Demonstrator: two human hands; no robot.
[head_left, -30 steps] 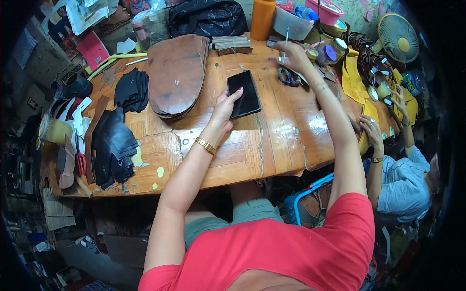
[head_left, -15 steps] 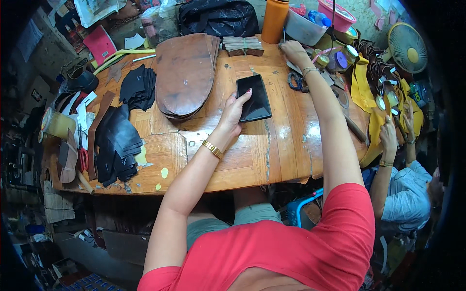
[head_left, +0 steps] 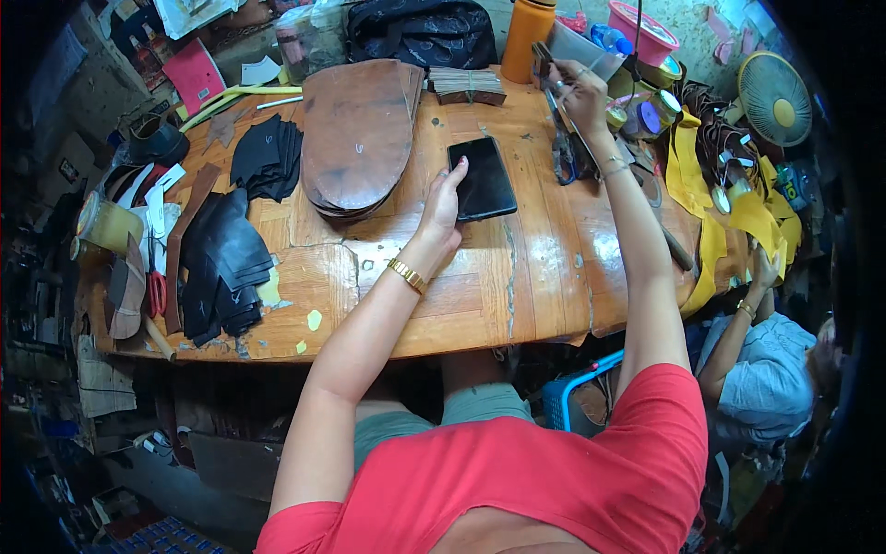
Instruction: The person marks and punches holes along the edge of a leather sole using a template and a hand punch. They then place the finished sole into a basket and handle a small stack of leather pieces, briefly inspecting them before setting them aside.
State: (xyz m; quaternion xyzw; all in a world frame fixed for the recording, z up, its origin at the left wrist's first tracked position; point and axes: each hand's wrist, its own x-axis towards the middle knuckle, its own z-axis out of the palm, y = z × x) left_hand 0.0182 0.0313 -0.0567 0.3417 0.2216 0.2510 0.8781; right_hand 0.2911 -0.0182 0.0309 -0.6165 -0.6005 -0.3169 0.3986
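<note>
Over a glossy brown wooden worktable [head_left: 466, 305], my left hand [head_left: 440, 210] gripped a flat black rectangular phone [head_left: 485, 185], thumb across its near edge, forearm slanting up from below. My right arm reached far forward, its right hand [head_left: 581, 100] curled around a slim dark object [head_left: 542, 63] I couldn't identify, near a tall orange bottle [head_left: 527, 42].

Glare on tabletop [head_left: 544, 258]; dark, bent edges (fisheye); right grip [head_left: 583, 98] possibly blurred.
</note>
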